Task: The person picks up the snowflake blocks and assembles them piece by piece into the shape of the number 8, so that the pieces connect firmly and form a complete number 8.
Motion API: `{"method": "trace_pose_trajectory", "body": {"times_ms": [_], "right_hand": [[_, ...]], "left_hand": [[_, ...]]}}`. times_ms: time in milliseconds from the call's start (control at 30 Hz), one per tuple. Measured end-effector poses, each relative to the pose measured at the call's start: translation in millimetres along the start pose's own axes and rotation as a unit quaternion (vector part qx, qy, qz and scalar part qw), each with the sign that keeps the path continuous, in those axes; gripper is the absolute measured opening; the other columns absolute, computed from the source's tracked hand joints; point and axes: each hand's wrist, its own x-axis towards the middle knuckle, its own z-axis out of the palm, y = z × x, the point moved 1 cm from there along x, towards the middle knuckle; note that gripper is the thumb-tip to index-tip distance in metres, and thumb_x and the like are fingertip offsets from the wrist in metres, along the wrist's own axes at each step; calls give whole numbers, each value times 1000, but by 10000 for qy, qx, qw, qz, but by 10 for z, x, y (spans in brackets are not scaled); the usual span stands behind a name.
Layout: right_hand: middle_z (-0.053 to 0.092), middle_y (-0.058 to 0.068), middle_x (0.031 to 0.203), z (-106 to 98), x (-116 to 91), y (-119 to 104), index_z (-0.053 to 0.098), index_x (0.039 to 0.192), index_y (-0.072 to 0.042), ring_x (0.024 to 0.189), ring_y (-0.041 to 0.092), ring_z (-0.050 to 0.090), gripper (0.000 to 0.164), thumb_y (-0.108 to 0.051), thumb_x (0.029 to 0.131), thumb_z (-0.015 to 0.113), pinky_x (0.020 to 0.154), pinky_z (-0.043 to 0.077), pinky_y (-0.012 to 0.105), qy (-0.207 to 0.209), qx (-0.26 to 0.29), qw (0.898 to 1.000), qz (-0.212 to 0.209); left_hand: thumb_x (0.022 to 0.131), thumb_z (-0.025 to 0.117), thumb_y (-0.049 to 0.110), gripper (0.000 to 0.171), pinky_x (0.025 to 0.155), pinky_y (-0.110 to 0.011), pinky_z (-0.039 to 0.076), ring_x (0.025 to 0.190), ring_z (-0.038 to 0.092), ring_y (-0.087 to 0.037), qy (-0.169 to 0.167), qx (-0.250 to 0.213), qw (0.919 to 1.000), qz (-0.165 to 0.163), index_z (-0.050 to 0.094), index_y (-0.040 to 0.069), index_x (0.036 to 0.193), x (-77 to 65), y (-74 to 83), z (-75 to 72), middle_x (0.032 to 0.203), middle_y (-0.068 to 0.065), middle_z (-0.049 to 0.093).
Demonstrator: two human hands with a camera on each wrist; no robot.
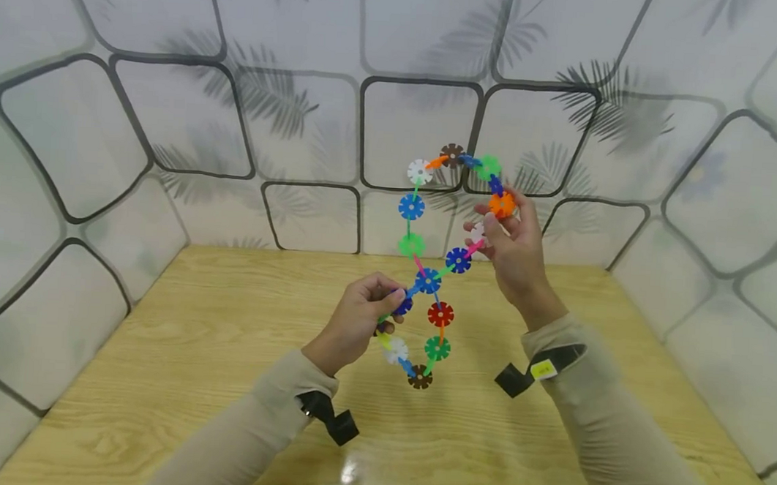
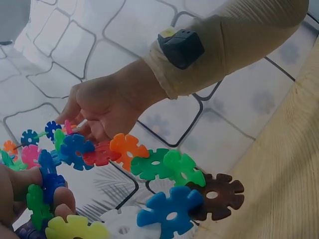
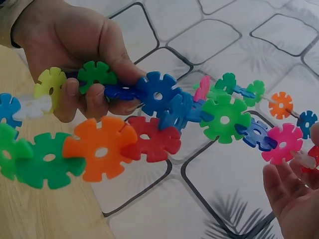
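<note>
A figure-eight chain of colourful notched plastic snowflake discs [image 1: 428,280] is held up in the air, its two loops meeting at a blue disc. My left hand [image 1: 354,318] pinches the lower loop by its dark blue and green discs, thumb on top. Higher and to the right, my right hand [image 1: 521,258] holds the upper loop near an orange disc [image 1: 502,204] and a pale disc. The lower loop ends in a brown disc [image 2: 218,196], beside a blue one. In the right wrist view, a pink disc [image 3: 282,143] is near my right fingertips, which are partly cut off.
Below the chain lies a light wood-grain table [image 1: 223,380]. Pale walls [image 1: 314,143] with dark rounded outlines and leaf prints enclose it at the back and both sides. A black strap device [image 1: 329,415] sits on the left wrist, another [image 1: 536,371] on the right.
</note>
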Motion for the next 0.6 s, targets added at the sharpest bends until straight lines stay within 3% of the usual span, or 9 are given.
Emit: {"method": "trace_pose_trajectory", "body": {"times_ms": [267,433,600], "right_hand": [[54,9,115,-94,83,76,28,149,-12,86,17,56,53,-7,101,49,72,54,24,-90,-212,9992,322],[52,11,116,-207,122,210,26,151,-10,84,15,56,59,-5,99,53,71,55,27,-60,-541,9949,843],[57,9,114,-274,141,423,26,145,-5,81,15,61,55,-8,99,55,76,56,30,-166,-831,9875,1326]], "left_hand": [[101,51,7,10,55,-25,46,69,55,-14,148,-127,9989,-428,59,7,95,11,-50,43,89,-5,59],[100,50,4,12,66,-27,48,78,55,-15,-158,-217,9964,-807,58,3,109,-23,-126,18,94,-5,59],[97,54,-2,27,71,-26,49,86,58,-16,-474,203,9929,-1071,52,-5,124,-68,-202,-23,103,-9,59]]}}
